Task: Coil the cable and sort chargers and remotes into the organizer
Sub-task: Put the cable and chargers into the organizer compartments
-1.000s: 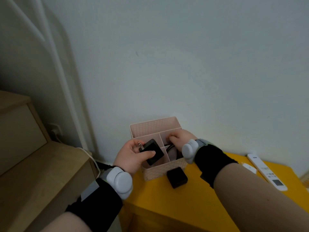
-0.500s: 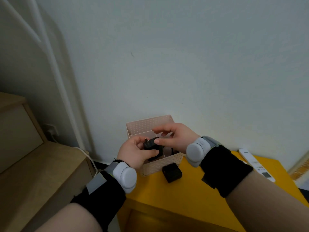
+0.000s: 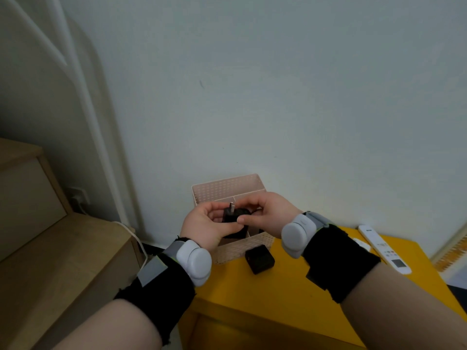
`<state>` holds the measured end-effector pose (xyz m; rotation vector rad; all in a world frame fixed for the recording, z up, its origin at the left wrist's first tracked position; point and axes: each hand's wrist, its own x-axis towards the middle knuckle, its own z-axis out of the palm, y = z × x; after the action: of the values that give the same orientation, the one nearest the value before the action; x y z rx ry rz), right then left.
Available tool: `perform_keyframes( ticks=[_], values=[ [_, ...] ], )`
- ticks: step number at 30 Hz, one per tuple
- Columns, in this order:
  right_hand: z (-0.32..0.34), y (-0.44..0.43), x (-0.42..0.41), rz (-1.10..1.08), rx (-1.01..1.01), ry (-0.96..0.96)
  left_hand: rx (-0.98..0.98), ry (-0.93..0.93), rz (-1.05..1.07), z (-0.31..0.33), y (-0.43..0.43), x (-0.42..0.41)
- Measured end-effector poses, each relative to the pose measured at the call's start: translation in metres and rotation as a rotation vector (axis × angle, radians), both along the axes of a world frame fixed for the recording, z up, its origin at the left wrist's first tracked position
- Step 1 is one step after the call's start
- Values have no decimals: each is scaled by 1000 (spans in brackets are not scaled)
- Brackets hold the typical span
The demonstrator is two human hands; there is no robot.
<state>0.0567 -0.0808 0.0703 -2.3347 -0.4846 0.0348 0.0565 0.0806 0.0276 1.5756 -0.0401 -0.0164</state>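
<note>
Two grips meet on one charger (image 3: 233, 216): the left grip (image 3: 204, 228) cups it from below with the thumb laid across its near face, and the right grip (image 3: 274, 213) pinches its right side with curled fingers. The charger is a small, blocky, matt black cube with a metal prong (image 3: 231, 205) standing up from its top. It is held just over the front left compartment of the organizer (image 3: 227, 184); whether its lower corner touches the divider cannot be told. The organizer is a pale pink perforated box with inner partitions, set at the left rear of the yellow bench (image 3: 278, 299) against the wall. A second black charger (image 3: 259, 258) lies on the bench just in front of it. A white remote (image 3: 384, 248) lies well off to the right, with a small white piece (image 3: 362, 245) beside it. A second ago the left grip alone held the charger flat while the right reached into a rear compartment. Half a second ago the right fingers were stretched over the charger's top; now they curl in at its side, and the prong stands more upright. The second charger and the remote lie as before.
</note>
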Motion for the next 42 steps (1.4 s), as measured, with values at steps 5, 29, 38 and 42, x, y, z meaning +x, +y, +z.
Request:
perform_keyframes(
  ticks=[5, 29, 38, 42],
  values=[
    [-9, -4, 6, -153, 100, -62, -109, 15, 106, 3, 9, 9],
    [-47, 6, 12, 17, -541, -39, -176, 164, 115, -7, 18, 0],
    [-73, -57, -29, -541, 218, 140, -161, 247, -55, -15, -33, -27],
    [-81, -74, -56, -613, 252, 169, -117, 282, -131, -22, -57, -35]
  ],
)
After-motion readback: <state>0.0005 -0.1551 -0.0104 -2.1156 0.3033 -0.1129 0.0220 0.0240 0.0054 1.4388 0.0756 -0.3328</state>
